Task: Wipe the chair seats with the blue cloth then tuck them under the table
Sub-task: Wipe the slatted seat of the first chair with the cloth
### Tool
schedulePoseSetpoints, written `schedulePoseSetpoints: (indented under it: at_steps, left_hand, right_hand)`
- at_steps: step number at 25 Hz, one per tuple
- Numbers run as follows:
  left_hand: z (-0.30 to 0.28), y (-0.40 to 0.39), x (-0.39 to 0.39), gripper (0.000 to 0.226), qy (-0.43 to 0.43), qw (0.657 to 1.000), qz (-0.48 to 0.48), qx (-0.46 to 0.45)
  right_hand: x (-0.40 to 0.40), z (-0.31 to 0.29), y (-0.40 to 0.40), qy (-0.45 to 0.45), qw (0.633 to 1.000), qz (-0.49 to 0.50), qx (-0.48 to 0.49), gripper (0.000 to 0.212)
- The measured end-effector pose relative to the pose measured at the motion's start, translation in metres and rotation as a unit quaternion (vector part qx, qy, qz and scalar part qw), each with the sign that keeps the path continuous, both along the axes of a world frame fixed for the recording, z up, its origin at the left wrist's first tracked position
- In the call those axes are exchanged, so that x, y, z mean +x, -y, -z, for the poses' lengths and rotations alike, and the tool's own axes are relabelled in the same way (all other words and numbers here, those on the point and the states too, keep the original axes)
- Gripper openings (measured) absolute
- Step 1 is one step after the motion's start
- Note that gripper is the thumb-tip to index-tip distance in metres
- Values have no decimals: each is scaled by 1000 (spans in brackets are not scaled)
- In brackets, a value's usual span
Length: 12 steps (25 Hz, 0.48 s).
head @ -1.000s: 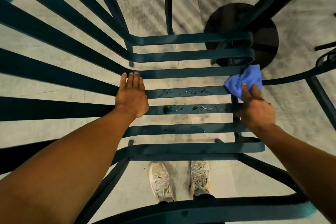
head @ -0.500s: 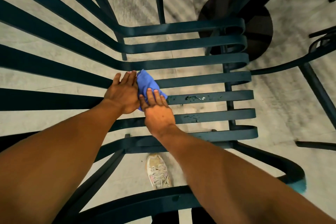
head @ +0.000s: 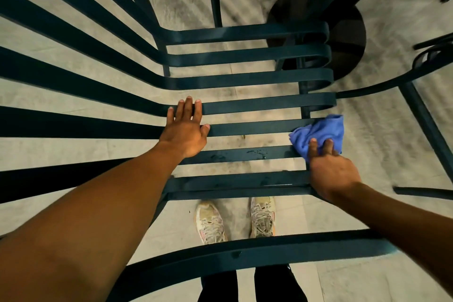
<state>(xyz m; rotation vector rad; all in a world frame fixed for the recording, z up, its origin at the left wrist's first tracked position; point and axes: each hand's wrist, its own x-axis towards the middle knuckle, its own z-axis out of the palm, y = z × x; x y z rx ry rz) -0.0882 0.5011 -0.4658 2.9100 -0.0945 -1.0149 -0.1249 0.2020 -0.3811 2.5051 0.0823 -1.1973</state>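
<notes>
Half-wiped at best, I judge: my right hand (head: 329, 170) presses the bunched blue cloth (head: 318, 133) at the chair seat (head: 245, 127) slats' right end, left hand (head: 186, 129) flat, empty, droplets (head: 257, 153) remaining, tucking undone.

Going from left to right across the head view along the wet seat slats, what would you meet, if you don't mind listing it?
Left hand flat on the slats → water droplets on a slat → blue cloth under the right hand → chair armrest at the right.
</notes>
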Motion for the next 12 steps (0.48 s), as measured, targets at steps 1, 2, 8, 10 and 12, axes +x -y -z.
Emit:
schedulePoseSetpoints:
  at_steps: [1, 2, 8, 10, 12]
  left_hand:
    - [0, 0, 0, 67, -3, 1000, -4, -4]
    - [-1, 0, 1, 66, -6, 1000, -9, -9]
    - [-11, -6, 15, 62, -54, 996, -42, -58]
    - [-11, -8, 17, 63, -66, 995, -32, -63]
    - [-10, -7, 13, 65, -68, 996, -29, -55]
  right_hand:
    - [2, -5, -20, -8, 1000, 2, 14, 65]
    - [6, -7, -46, -13, 999, -11, 51, 56]
    - [-30, 29, -214, -122, 895, -293, 312, 36]
    - [-35, 30, -198, -87, 876, -355, 316, 43]
    - [-27, 23, -154, -93, 867, -397, 286, 44]
